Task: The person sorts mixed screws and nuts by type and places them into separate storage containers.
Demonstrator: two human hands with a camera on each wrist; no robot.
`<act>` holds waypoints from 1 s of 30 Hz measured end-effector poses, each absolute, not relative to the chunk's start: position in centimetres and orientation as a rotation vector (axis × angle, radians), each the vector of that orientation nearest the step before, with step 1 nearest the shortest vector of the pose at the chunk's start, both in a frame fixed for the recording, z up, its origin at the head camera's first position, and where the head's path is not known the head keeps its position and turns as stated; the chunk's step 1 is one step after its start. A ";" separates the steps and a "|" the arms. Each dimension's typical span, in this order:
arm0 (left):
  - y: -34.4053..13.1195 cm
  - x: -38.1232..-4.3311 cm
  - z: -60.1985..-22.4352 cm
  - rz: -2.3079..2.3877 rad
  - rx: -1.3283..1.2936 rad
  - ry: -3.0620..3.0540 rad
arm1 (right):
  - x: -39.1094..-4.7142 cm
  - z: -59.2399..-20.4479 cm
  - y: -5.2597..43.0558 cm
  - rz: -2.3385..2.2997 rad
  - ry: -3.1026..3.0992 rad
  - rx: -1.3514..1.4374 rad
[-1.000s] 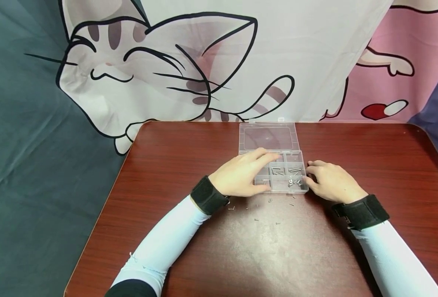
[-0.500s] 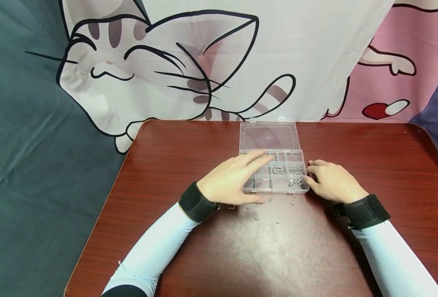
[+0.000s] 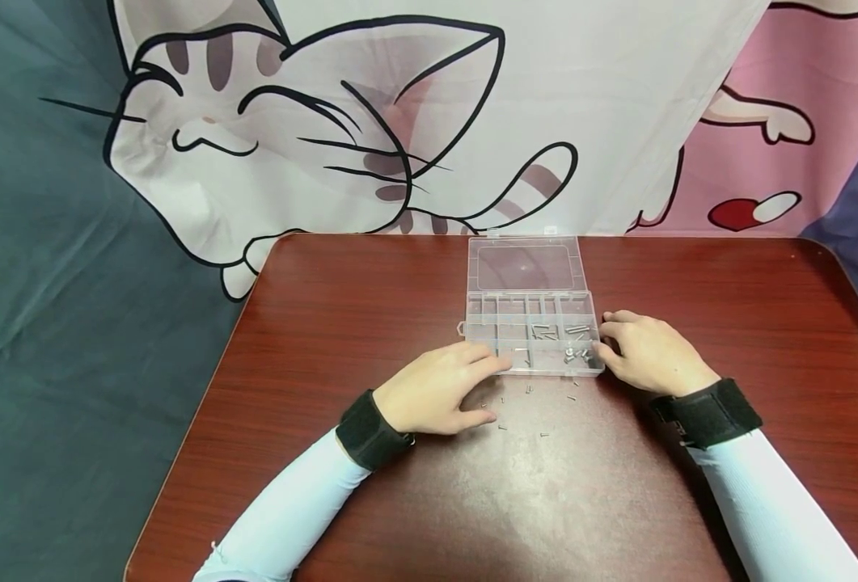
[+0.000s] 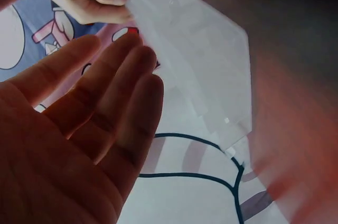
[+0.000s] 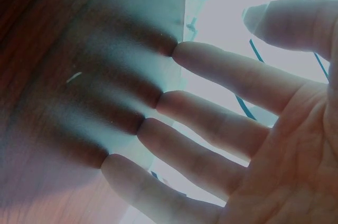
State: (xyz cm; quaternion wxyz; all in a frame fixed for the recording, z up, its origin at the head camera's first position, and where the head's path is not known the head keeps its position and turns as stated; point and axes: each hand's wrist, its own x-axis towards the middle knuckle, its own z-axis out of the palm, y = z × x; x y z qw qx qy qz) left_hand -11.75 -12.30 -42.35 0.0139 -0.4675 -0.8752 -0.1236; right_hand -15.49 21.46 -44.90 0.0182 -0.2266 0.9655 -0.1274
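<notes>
A clear plastic compartment box (image 3: pixel 481 330) lies with its lid (image 3: pixel 523 267) folded back behind it. Long screws (image 3: pixel 543 332) and larger bolts (image 3: pixel 577 356) sit in compartments toward its right side. My left hand (image 3: pixel 436 390) hovers or rests by the box's front left corner, fingers extended and holding nothing; contact with the table is unclear. At the box's right side, my right hand (image 3: pixel 657 354) has its fingertips (image 5: pixel 182 49) on the table and its thumb close to the box edge. Small screws (image 3: pixel 529 390) are scattered on the table in front of the box.
The reddish-brown table (image 3: pixel 327 307) ends at the back against a hanging cat-print cloth (image 3: pixel 530 97). A green cloth (image 3: pixel 50 339) hangs along the left side. Black straps (image 3: pixel 372 430) wrap both wrists.
My left hand has drawn back from over the box, moving left and toward me, which uncovers the box's left compartments. My right hand has stayed in place.
</notes>
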 end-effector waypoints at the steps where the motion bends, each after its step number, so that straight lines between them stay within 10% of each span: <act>1: -12.4 -11.6 -42.5 -0.393 -1.463 -2.726 | -15.5 -44.9 21.5 -0.397 2.999 -0.704; 30: -10.9 -10.4 -45.9 -0.166 -1.435 -2.636 | -15.5 -45.2 21.6 -0.403 3.031 -0.730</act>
